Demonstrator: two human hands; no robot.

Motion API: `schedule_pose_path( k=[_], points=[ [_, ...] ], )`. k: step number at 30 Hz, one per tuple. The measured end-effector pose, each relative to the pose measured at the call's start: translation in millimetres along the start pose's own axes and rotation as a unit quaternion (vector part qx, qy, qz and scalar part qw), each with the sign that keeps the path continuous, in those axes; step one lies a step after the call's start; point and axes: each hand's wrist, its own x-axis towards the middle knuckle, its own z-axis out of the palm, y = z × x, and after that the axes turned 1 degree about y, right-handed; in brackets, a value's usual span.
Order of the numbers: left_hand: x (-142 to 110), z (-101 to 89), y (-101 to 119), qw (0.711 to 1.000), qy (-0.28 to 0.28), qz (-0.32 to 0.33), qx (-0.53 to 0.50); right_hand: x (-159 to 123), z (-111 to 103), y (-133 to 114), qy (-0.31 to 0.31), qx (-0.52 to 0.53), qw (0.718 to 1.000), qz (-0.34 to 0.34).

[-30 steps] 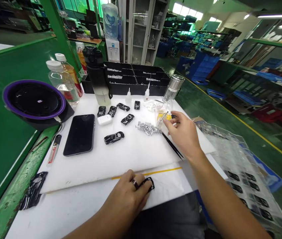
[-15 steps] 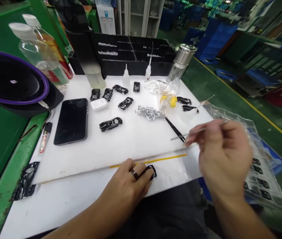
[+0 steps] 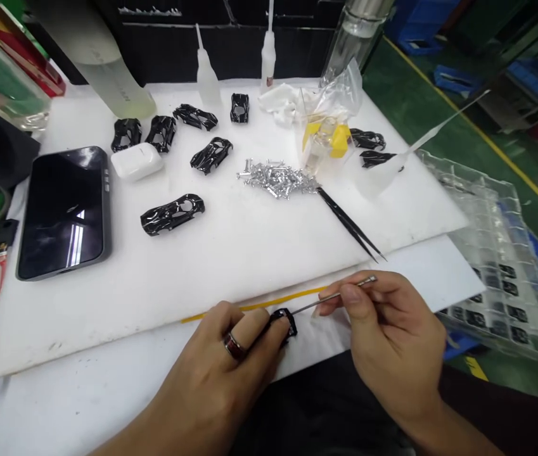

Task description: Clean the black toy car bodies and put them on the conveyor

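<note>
My left hand (image 3: 216,373) pins a black car-shaped shell (image 3: 284,323) down; my right hand (image 3: 387,329) pinches a steel probe (image 3: 330,299), tip at the shell.

One camera rides on the person's head, just behind the near edge of the white work board (image 3: 249,253), facing forward and down across it from close range.

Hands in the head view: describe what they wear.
The left hand wears a wide dark ring with a reddish band; the right hand shows no ring. Neither hand has a glove, and no sleeve or cable shows.
</note>
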Motion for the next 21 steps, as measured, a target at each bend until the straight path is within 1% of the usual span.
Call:
schedule_pose_path(
  k=[6, 10, 12, 17, 21],
  points=[
    [-1.5, -3.0, -0.9, 1.000, -0.012, -0.004, -0.005, -1.8, -2.1, 1.1, -0.034, -0.017, 0.999, 0.000],
    [-1.9, -3.0, -0.2, 1.000, -0.009, -0.014, 0.000, -1.4, -2.8, 1.2, -0.003, -0.003, 1.000, 0.000],
    [-1.5, -3.4, 0.4, 1.000, -0.012, -0.016, -0.007, -1.6, -3.8, 0.7, -0.001, 0.002, 1.000, -0.001],
    [-1.7, -5.1, 0.6, 0.999, -0.024, -0.015, -0.023, -2.2, -7.5, 0.5, -0.052, -0.013, 0.998, -0.015],
    [-2.4, -4.7, 0.2, 0.999, -0.025, -0.018, -0.023, -2.0, -9.1, 0.7, -0.062, -0.015, 0.998, -0.026]
  ],
)
